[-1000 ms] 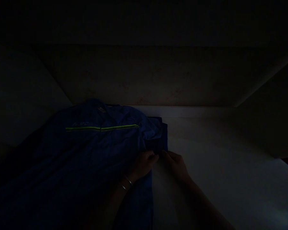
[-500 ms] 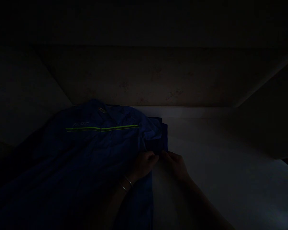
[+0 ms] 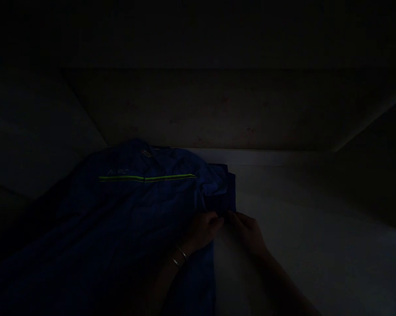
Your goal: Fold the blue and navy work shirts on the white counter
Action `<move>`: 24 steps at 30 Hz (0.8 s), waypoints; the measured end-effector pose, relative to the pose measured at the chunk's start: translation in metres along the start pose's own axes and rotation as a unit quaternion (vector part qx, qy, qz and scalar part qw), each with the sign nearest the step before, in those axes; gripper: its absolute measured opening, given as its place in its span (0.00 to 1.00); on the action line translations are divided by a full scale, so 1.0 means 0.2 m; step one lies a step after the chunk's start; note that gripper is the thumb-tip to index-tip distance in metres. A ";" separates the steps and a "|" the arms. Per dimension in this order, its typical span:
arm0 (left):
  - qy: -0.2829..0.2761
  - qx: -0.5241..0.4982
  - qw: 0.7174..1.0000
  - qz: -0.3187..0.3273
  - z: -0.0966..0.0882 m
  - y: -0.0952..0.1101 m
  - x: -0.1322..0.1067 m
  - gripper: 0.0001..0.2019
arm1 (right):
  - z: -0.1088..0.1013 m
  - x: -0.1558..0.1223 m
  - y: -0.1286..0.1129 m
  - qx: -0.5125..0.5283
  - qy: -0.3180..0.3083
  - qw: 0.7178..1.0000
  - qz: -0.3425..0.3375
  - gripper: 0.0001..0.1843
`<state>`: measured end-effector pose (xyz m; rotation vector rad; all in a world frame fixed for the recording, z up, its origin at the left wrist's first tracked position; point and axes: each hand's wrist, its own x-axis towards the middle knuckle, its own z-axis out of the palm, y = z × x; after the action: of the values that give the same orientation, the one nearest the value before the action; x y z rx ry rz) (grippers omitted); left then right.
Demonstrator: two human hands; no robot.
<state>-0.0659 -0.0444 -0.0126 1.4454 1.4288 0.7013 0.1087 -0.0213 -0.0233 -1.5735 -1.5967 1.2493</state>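
Observation:
The scene is very dark. A blue work shirt (image 3: pixel 151 197) with a bright green stripe across its chest and pale lettering above it lies spread out. Partly under its right-hand sleeve is a darker blue folded cloth (image 3: pixel 231 193), whose garment type I cannot make out. My left hand (image 3: pixel 204 229), with thin bangles on the wrist, is closed at the lower edge of that cloth, beside the shirt. Just to its right, my right hand (image 3: pixel 251 232) pinches the cloth's lower right corner. The fingertips of both hands are hard to see in the dimness.
Under the clothes is a pale flat surface (image 3: pixel 303 245) stretching to the right. A dim panel with faint flower marks (image 3: pixel 217 112) rises behind it, above a light strip (image 3: pixel 266 157). Dark walls stand at left and right.
The view has shifted a little, so everything sits slightly further right and lower, and the picture is darker. Both hands keep their places at the cloth's edge.

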 end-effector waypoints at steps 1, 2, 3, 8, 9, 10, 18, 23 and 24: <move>0.002 0.001 1.000 0.000 0.00 0.00 0.00 0.18 | 0.00 0.00 0.00 0.001 -0.001 1.000 -0.001 0.29; 0.001 0.001 1.000 -0.001 0.00 0.00 0.00 0.18 | 0.00 0.00 0.01 0.002 -0.002 1.000 -0.001 0.29; 0.001 0.001 1.000 -0.003 0.00 0.00 0.00 0.18 | 0.01 0.00 0.01 0.003 -0.003 1.000 0.000 0.29; 0.006 0.000 1.000 0.008 0.00 0.00 -0.01 0.18 | 0.01 0.01 0.02 0.004 -0.007 1.000 0.007 0.30; 0.006 0.000 1.000 0.011 0.00 0.00 -0.01 0.18 | 0.00 0.01 0.02 0.003 -0.009 1.000 0.007 0.30; 0.005 0.000 1.000 0.010 -0.01 0.00 -0.01 0.18 | 0.00 0.01 0.02 0.001 -0.009 1.000 0.006 0.30; 0.006 0.006 1.000 0.002 -0.01 0.01 -0.02 0.17 | 0.00 0.01 0.02 -0.007 -0.013 1.000 0.014 0.32; 0.005 0.003 1.000 0.000 -0.01 0.01 -0.02 0.18 | 0.01 0.02 0.03 -0.005 -0.014 1.000 0.007 0.31; 0.005 0.002 1.000 0.000 -0.01 0.01 -0.02 0.18 | 0.00 0.02 0.03 -0.005 -0.014 1.000 0.007 0.31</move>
<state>-0.0681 -0.0477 -0.0098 1.4469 1.4383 0.7081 0.1096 -0.0184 -0.0294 -1.5828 -1.6141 1.2783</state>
